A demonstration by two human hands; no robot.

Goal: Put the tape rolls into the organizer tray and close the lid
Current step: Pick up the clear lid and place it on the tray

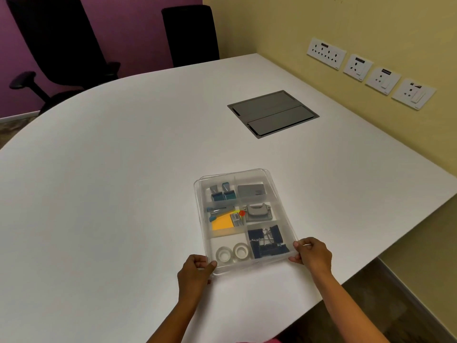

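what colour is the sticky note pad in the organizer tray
The sticky note pad is orange-yellow; the head view shows it through the clear organizer tray.

You get soft, even light from overhead — the table (123, 181) reads bright, nearly washed out, with only faint shadows under the hands and the tray (284, 206). The chairs (61, 45) fall into near-black, without detail. Wide-angle bending curves the table edge and tilts the sockets (371, 70) — your frame is slightly soft overall, small tray contents smeared, with mild glare on the clear plastic.
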